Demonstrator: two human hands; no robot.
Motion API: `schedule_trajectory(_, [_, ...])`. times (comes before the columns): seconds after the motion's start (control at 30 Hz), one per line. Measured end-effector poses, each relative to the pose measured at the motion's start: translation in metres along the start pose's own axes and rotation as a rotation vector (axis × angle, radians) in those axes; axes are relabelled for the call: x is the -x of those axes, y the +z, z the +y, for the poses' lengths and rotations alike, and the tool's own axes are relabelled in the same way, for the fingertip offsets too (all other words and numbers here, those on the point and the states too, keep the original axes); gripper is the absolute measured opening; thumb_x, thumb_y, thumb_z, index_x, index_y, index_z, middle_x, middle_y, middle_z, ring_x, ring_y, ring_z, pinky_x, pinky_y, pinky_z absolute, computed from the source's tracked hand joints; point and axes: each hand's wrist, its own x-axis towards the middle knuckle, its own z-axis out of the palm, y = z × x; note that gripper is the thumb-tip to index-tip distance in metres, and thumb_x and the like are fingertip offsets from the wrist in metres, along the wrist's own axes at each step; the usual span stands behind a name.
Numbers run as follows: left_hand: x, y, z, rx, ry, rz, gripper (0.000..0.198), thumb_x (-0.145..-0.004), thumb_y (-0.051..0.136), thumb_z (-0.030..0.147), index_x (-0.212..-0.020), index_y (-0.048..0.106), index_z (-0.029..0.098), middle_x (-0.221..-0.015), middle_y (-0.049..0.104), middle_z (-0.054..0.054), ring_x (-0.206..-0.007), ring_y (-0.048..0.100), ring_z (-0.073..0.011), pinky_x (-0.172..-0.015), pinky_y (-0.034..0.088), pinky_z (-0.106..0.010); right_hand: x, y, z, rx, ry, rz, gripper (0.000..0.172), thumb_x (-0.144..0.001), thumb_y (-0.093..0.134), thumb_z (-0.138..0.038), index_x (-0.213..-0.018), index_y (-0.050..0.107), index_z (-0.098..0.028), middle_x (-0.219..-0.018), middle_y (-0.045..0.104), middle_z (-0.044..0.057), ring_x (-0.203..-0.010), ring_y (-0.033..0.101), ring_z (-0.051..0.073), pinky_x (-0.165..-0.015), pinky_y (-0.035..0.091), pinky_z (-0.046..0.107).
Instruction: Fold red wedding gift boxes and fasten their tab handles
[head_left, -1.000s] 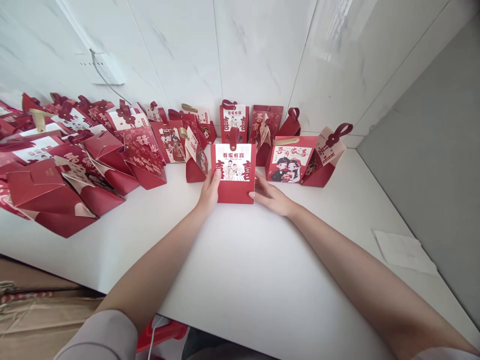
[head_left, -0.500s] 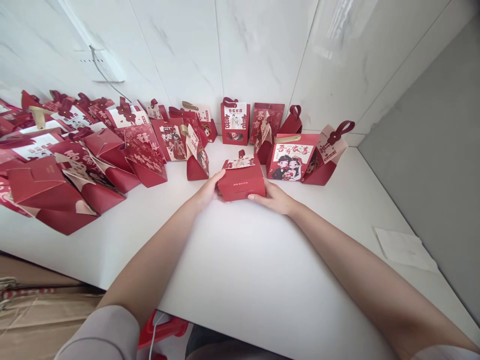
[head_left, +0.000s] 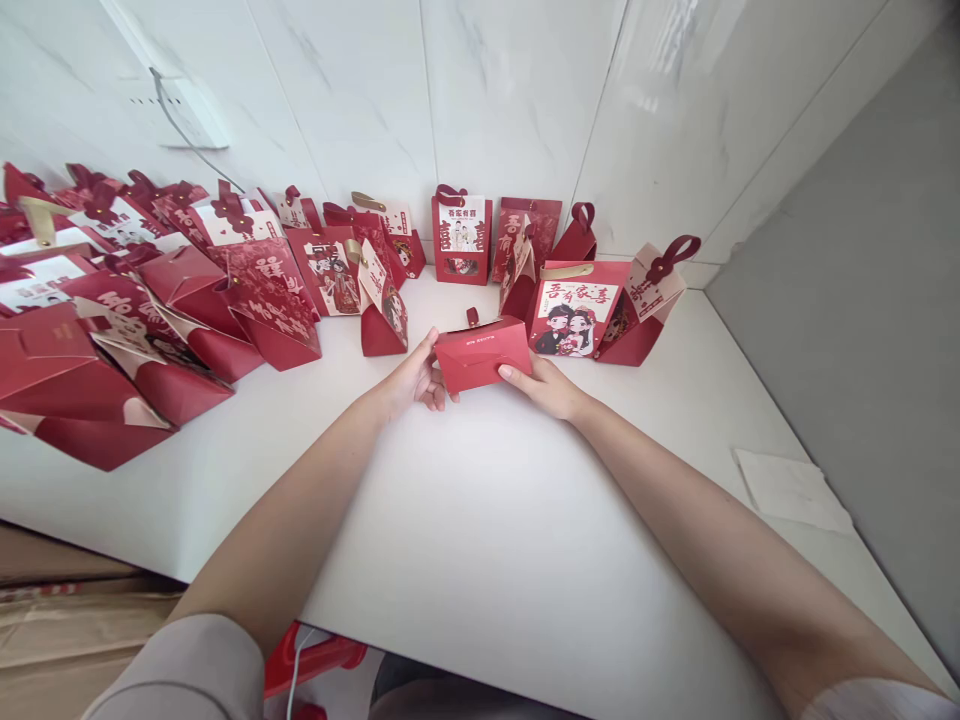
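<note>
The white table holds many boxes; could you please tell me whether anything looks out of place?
Nothing looks spilled. The held red box is tipped, unlike the upright box by the wall, and a white sheet lies apart at right.

Both arms (head_left: pixel 289 515) extended forward, angled toward each other.
The left hand (head_left: pixel 411 380) is turned palm inward, thumb raised, fingers loosely curled; the right hand (head_left: pixel 550 386) is held in a grip, thumb pointed leftward.

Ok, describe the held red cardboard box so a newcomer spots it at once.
Find the white tabletop against the marbled white wall. Between the left hand and right hand is a red cardboard box. Tilted, with small pale lettering showing, it alone is held.
</note>
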Motion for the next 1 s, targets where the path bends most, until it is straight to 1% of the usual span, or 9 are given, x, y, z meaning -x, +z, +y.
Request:
schedule_trajectory(0.2, [-0.0011, 0.0002, 0.0008, -0.015, -0.013, 0.005, 0.094, -0.079, 0.017, 0.088, -0.127, 0.052, 0.016, -0.065, 0.069, -0.008, -0.042, 0.058, -0.015, -0.04, 0.044, -0.021, -0.001, -0.0004, -0.002, -0.018, -0.002, 0.009, 0.059, -0.092, 0.053, -0.063, -0.131, 0.054, -0.019, -0.133, 0.061, 0.01, -0.125, 0.055, 0.03, -0.11, 0.04, 0.047])
schedule_trajectory(0.3, [-0.002, 0.0007, 0.0005, -0.018, -0.027, 0.009, 0.093, -0.08, 0.016, 0.087, -0.126, 0.054, 0.015, -0.061, 0.067, -0.007, -0.041, 0.058, -0.0153, -0.04, 0.043, -0.021, -0.001, -0.0007, -0.0015, -0.032, -0.001, 0.011, 0.059, -0.091, 0.054, -0.062, -0.133, 0.053, -0.019, -0.134, 0.06, 0.01, -0.124, 0.055, 0.03, -0.11, 0.041, 0.046])
schedule_trajectory(0.43, [-0.0023, 0.0021, 0.001, -0.011, -0.037, 0.017, 0.091, -0.081, 0.018, 0.086, -0.123, 0.057, 0.014, -0.063, 0.068, -0.008, -0.042, 0.058, -0.0151, -0.041, 0.045, -0.021, -0.0009, -0.0006, 0.0004, -0.056, -0.001, 0.016, 0.06, -0.091, 0.056, -0.06, -0.135, 0.05, -0.02, -0.132, 0.061, 0.01, -0.122, 0.057, 0.029, -0.109, 0.041, 0.046])
schedule_trajectory(0.63, [-0.002, 0.0041, 0.0027, -0.01, -0.063, 0.022, 0.085, -0.085, 0.02, 0.08, -0.129, 0.053, 0.015, -0.063, 0.067, -0.007, -0.043, 0.059, -0.0161, -0.041, 0.045, -0.022, -0.0014, 0.0004, 0.0018, -0.067, -0.014, 0.028, 0.063, -0.089, 0.06, -0.06, -0.136, 0.049, -0.021, -0.133, 0.062, 0.01, -0.123, 0.057, 0.029, -0.109, 0.042, 0.046])
schedule_trajectory(0.77, [-0.0013, 0.005, 0.0032, -0.026, -0.062, 0.016, 0.084, -0.085, 0.021, 0.078, -0.126, 0.055, 0.013, -0.063, 0.067, -0.008, -0.044, 0.059, -0.0161, -0.042, 0.046, -0.022, -0.0013, 0.0, 0.0015, -0.069, -0.019, 0.025, 0.062, -0.089, 0.06, -0.06, -0.135, 0.049, -0.02, -0.131, 0.063, 0.01, -0.121, 0.058, 0.029, -0.107, 0.044, 0.046])
schedule_trajectory(1.0, [0.0, 0.0049, 0.0038, -0.029, -0.06, 0.018, 0.086, -0.083, 0.021, 0.081, -0.123, 0.056, 0.013, -0.062, 0.066, -0.008, -0.044, 0.059, -0.0165, -0.042, 0.045, -0.022, -0.0007, -0.0004, 0.0018, -0.074, 0.0, 0.029, 0.061, -0.089, 0.061, -0.059, -0.134, 0.048, -0.02, -0.131, 0.062, 0.01, -0.121, 0.058, 0.028, -0.108, 0.043, 0.045])
